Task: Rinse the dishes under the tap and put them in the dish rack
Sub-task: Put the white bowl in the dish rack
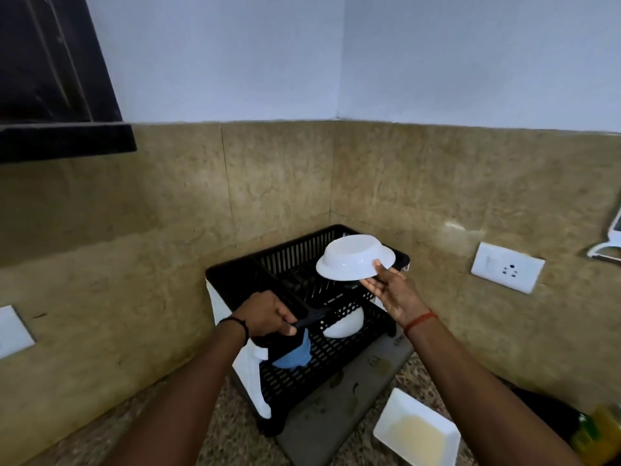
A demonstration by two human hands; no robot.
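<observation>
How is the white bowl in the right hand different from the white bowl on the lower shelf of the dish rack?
The bowl in the right hand is held upside down above the top shelf of the dish rack, in full view with its wide rim showing; the right hand holds that rim. The lower bowl rests on the lower shelf, untouched and partly hidden behind the black grid. Both are white and round.
</observation>
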